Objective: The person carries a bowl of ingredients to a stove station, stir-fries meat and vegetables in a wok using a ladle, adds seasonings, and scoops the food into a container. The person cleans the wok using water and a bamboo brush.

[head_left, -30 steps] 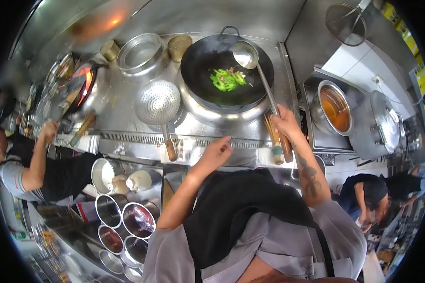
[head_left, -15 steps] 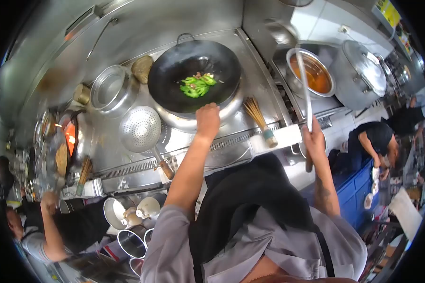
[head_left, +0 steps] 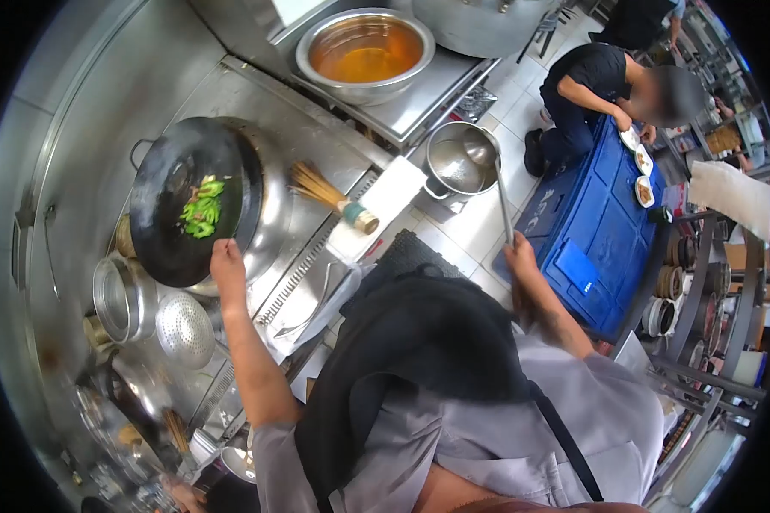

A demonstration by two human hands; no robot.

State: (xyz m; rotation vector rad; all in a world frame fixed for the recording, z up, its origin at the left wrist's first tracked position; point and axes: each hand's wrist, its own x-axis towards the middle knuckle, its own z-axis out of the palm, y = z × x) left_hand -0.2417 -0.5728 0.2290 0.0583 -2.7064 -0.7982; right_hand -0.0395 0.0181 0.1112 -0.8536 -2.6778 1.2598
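My left hand (head_left: pixel 228 267) is closed on the near rim of a black wok (head_left: pixel 158 248), which is tilted on its metal ring. Green vegetables with small brownish bits (head_left: pixel 202 209) lie in the wok. My right hand (head_left: pixel 520 256) grips the handle of a metal ladle (head_left: pixel 481 151). The ladle's bowl is over a steel pot (head_left: pixel 455 171) containing liquid, beside the stove; whether it touches the liquid is unclear.
Right of the wok lies a bamboo brush (head_left: pixel 338 201). A perforated strainer (head_left: pixel 185 330) sits on the near side. Behind the pot stands a bowl of orange liquid (head_left: pixel 368 53). Another person (head_left: pixel 595 90) bends over a blue chest (head_left: pixel 586 239) with small plates.
The view has turned to the right. My right hand has moved the ladle from beside the orange liquid bowl to over the steel pot. My left hand still holds the wok's rim.
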